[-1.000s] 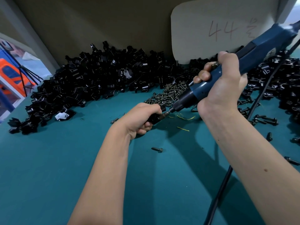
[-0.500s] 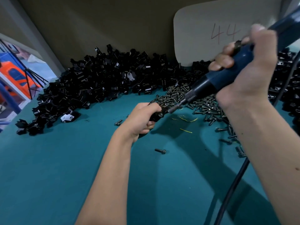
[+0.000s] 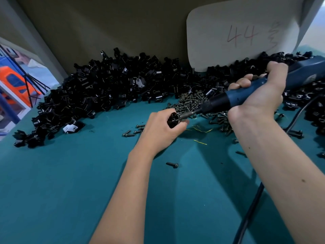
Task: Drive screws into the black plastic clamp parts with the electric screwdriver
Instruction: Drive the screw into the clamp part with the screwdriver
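Seen from a head-worn camera, a person works at a teal bench (image 3: 52, 191). The left hand (image 3: 161, 128) is curled round one black plastic clamp part (image 3: 173, 118), holding it just above the bench surface. The right hand (image 3: 260, 95) is wrapped round the blue electric screwdriver (image 3: 233, 97), whose bit (image 3: 187, 115) points down and left into the held part; whether a screw sits on the bit cannot be told. Just behind the hands lies a pile of loose screws (image 3: 191, 101), with a few strays such as a single screw (image 3: 172, 164) nearer the viewer. A long heap of black clamp parts (image 3: 109, 88) runs along the back wall. Judging by this, one part is being fastened now, and which parts in the heap are finished is not clear.
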The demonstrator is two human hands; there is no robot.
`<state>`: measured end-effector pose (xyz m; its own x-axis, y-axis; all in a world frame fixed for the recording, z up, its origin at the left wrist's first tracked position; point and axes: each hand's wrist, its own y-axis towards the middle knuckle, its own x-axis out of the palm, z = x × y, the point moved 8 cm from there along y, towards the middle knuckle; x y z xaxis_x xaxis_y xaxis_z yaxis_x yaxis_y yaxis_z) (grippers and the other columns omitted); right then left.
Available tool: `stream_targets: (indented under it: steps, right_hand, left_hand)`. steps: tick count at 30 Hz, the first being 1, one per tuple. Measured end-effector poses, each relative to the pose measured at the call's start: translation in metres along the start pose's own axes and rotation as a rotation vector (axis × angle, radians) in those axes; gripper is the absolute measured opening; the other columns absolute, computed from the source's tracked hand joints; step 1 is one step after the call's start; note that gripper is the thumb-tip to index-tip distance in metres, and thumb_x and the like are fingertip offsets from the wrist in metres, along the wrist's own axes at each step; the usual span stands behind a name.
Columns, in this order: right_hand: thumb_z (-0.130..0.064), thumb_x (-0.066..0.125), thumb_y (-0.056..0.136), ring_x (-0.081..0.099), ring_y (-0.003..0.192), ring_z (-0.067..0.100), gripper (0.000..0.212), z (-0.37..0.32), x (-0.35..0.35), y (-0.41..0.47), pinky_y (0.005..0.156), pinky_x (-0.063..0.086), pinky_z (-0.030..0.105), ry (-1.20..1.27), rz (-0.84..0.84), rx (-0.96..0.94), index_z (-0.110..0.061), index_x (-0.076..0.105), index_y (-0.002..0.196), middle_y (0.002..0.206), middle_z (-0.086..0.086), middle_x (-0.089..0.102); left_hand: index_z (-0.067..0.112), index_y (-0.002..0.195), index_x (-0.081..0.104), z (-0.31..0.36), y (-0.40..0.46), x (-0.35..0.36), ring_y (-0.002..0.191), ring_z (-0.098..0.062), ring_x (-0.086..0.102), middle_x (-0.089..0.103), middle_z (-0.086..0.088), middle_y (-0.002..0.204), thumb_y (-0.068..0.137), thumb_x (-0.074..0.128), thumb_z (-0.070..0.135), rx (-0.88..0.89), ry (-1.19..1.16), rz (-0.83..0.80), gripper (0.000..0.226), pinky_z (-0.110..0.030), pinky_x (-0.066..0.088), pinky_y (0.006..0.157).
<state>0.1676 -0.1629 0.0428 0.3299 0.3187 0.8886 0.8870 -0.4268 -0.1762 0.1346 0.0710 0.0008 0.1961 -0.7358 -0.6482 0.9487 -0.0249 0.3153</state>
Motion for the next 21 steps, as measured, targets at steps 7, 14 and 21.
stream_targets:
  steps: [7, 14, 21]
  right_hand:
    - [-0.016, 0.068, 0.089, 0.046, 0.048, 0.015, 0.03, 0.016, -0.014, -0.002, 0.05, 0.041, 0.027, -0.044, 0.064, 0.09, -0.012, 0.044, 0.107, 0.068, 0.003, 0.052]
    - [-0.011, 0.068, 0.086, 0.046, 0.048, 0.016, 0.025, 0.016, -0.024, 0.0, 0.051, 0.041, 0.028, -0.053, 0.143, 0.054, -0.01, 0.045, 0.097, 0.066, 0.004, 0.052]
    - [-0.011, 0.067, 0.086, 0.045, 0.047, 0.016, 0.024, 0.017, -0.024, 0.001, 0.051, 0.041, 0.028, -0.035, 0.149, 0.056, -0.01, 0.046, 0.099, 0.065, 0.004, 0.053]
  left_hand:
    - [0.024, 0.067, 0.047, -0.002, 0.0, 0.001, 0.052, -0.008, 0.041, 0.047, 0.008, 0.057, 0.085, 0.069, 0.051, -0.002, 0.009, 0.017, 0.039, -0.022, 0.028, 0.046]
    - [0.029, 0.071, 0.04, -0.001, 0.001, 0.006, 0.055, -0.011, 0.044, 0.051, 0.006, 0.062, 0.079, 0.057, 0.074, -0.016, 0.118, 0.043, 0.049, -0.031, 0.031, 0.049]
    - [0.022, 0.075, 0.045, 0.003, 0.001, 0.004, 0.058, -0.013, 0.043, 0.055, 0.007, 0.066, 0.084, 0.076, 0.06, 0.034, 0.066, 0.105, 0.05, -0.031, 0.033, 0.05]
